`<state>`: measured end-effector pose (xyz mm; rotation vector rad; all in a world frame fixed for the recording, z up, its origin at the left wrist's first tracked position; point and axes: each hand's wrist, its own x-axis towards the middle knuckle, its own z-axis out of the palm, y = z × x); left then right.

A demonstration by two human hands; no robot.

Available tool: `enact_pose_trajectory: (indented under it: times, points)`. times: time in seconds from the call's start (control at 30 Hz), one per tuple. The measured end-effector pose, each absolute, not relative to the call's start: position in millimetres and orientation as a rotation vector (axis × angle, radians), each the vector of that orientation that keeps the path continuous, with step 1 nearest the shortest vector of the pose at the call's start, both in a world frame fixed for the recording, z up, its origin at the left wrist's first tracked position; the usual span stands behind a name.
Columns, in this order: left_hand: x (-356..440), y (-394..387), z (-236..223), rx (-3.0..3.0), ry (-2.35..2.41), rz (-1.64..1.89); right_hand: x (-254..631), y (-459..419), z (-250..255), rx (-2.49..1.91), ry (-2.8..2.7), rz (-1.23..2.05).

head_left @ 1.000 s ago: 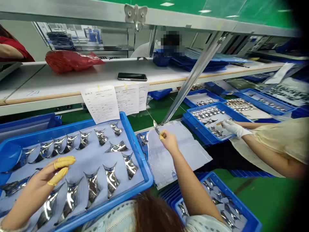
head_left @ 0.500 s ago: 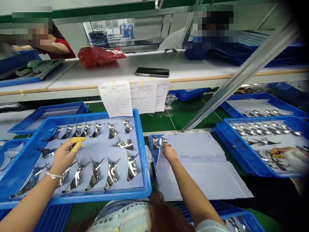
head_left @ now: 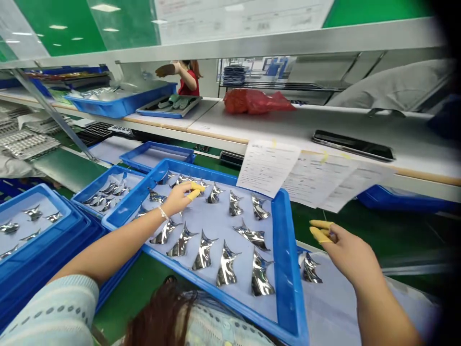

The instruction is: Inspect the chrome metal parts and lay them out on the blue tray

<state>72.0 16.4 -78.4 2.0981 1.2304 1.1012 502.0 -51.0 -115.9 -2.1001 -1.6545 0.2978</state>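
Note:
In the head view, my left hand [head_left: 178, 198] hovers over a blue tray [head_left: 293, 269] lined with white paper. Its thumb and forefinger wear yellow finger cots and are apart, with nothing visible between them. Rows of shiny, curved metal parts [head_left: 226, 263] with pointed ends lie in this tray. Beyond the tray's right side, my right hand [head_left: 347, 250] is raised, also in yellow finger cots, its fingertips slightly apart and holding nothing I can see. Just below it, another shiny metal part [head_left: 311, 268] rests on a white sheet [head_left: 324, 312].
Paper forms [head_left: 268, 166] hang from the shelf edge over the tray's far side. On the shelf are a phone [head_left: 353, 145] and a red plastic bag [head_left: 255, 102]. Stacked blue trays [head_left: 72, 230] stand at left. A co-worker in red [head_left: 189, 81] is across the shelf.
The view has swung left. My right hand has come away from the metal parts at the white sheet and lifted, empty. My left hand stays over the tray, fingers apart.

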Motion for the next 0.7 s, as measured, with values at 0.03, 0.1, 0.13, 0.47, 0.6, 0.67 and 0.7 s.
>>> enact_pose_trajectory:
  times: [0.03, 0.1, 0.13, 0.47, 0.6, 0.67, 0.7]
  points:
    - [67.8, 22.2, -76.3, 2.059, 1.233, 1.120, 481.9, -47.8, -97.5, -2.042, -1.674, 0.329]
    - [58.7, 33.9, -74.0, 1.987, 1.239, 1.151, 433.8, -41.0, -68.9, -1.882, -1.777, 0.430]
    - [53.8, 39.2, -73.8, 1.963, 1.236, 1.161, 407.5, -36.9, -60.1, -1.785, -1.865, 0.506]
    - [2.4, 58.4, -81.7, 1.857, 1.128, 1.198, 213.9, 14.5, -110.2, -1.358, -2.412, 0.908]
    - [-5.2, 61.9, -84.4, 1.780, 1.112, 1.208, 184.7, 22.6, -129.7, -1.412, -2.356, 0.935]
    - [-4.7, 61.1, -83.1, 1.759, 1.098, 1.215, 177.2, 24.3, -134.3, -1.433, -2.315, 0.929]
    - [-4.0, 59.9, -81.8, 1.757, 1.088, 1.214, 174.6, 24.7, -135.7, -1.434, -2.300, 0.931]
